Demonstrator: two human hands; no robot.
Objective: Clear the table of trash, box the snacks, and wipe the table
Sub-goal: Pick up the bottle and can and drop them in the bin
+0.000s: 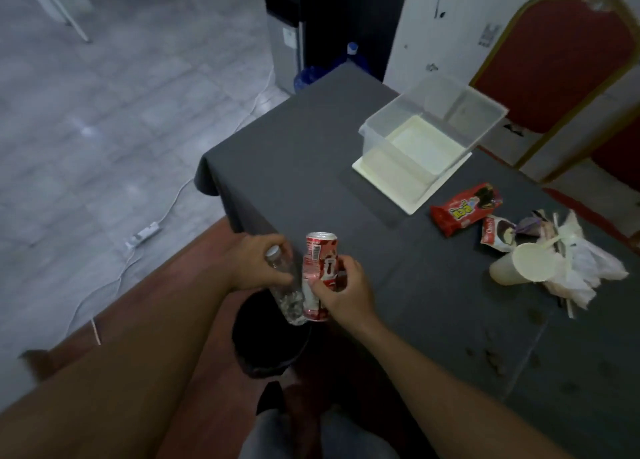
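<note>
My left hand [258, 263] grips a clear plastic bottle [289, 297] with a white cap, held upright. My right hand [346, 290] grips a red and white drink can [317, 266] right beside it. Both hang over a black trash bin [270, 347] on the floor at the table's near left edge. On the grey table [311, 167] lie a red snack packet [464, 209], an opened white snack wrapper [498, 237], a tipped paper cup [523, 264] and crumpled plastic with a straw [581, 271]. A clear plastic box [433, 126] stands on its white lid at the far side.
Dark crumbs and stains [495, 358] spot the table's near right part. A red chair with gold trim [561, 70] stands behind the table. A white power strip and cable [143, 235] lie on the tiled floor at left. A blue water jug [311, 74] sits beyond the table.
</note>
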